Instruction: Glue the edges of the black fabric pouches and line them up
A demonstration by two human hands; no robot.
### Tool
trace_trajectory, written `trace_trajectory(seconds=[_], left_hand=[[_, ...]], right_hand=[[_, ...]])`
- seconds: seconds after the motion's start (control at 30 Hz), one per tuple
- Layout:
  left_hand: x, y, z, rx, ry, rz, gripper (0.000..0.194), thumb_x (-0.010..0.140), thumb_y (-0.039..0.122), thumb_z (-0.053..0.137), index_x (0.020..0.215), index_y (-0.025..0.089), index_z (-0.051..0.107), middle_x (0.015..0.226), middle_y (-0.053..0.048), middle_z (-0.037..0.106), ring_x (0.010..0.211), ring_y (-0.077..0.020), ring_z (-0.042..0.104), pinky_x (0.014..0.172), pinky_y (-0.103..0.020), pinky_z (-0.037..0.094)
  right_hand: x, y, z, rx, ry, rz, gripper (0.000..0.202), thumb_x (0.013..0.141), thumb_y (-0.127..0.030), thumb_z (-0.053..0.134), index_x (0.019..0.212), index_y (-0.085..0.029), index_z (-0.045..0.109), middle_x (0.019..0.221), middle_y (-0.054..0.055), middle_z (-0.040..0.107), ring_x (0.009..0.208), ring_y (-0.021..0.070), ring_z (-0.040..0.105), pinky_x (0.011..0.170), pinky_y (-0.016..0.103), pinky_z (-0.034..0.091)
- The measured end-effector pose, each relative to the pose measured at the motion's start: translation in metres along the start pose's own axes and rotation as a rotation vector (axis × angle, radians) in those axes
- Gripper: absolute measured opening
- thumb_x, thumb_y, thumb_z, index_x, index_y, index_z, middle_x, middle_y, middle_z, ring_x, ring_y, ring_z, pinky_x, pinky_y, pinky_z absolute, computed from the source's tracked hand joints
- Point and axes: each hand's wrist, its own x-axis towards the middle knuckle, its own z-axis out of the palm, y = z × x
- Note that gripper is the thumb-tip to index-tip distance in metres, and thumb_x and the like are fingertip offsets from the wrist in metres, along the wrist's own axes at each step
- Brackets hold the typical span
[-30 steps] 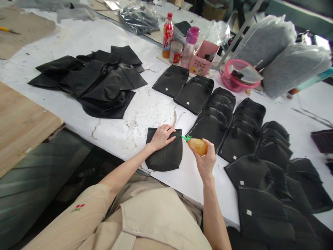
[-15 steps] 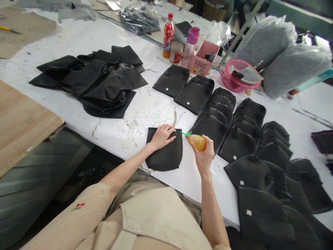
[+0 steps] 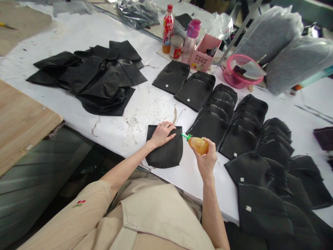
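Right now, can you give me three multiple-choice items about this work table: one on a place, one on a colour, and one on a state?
1. Where does the left hand rest?
A. on the pink plastic basin
B. on the flat black fabric piece at the near edge of the white table
C. on the wooden board

2. What colour is the nozzle of the small amber squeeze bottle?
A. green
B. red
C. white

3. What is the state of the right hand?
A. open and flat on the table
B. holding a pair of scissors
C. closed around the squeeze bottle, nozzle pointed at the fabric piece

Answers:
1 B, the palm lies on the upper part of the black piece.
2 A, the tip beside the piece is green.
3 C, the fingers wrap the amber body above the table.
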Motion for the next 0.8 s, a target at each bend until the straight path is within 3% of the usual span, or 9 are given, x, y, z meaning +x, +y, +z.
trace_trajectory(seconds=[0.17, 0.8], left_hand=[[0.000, 0.000, -0.001, -0.008, -0.001, -0.002, 0.025, 0.098, 0.030, 0.066, 0.120, 0.020, 0.068, 0.131, -0.012, 0.065, 0.128, -0.0299, 0.057, 0.110, -0.046, 0.046], [0.000, 0.002, -0.003, 0.005, -0.018, -0.017, 0.026, 0.098, 0.032, 0.064, 0.122, 0.021, 0.068, 0.132, -0.013, 0.064, 0.128, -0.0313, 0.056, 0.110, -0.048, 0.046]], right_hand=[[-0.007, -0.004, -0.008, -0.010, -0.004, -0.007, 0.050, 0.090, -0.058, 0.077, 0.125, -0.024, 0.063, 0.107, 0.006, 0.068, 0.098, 0.0258, 0.069, 0.088, 0.040, 0.057], [-0.035, -0.014, -0.028, -0.068, 0.002, 0.003, 0.047, 0.094, -0.056, 0.073, 0.127, -0.024, 0.062, 0.109, 0.006, 0.070, 0.099, 0.0256, 0.070, 0.088, 0.040, 0.057]])
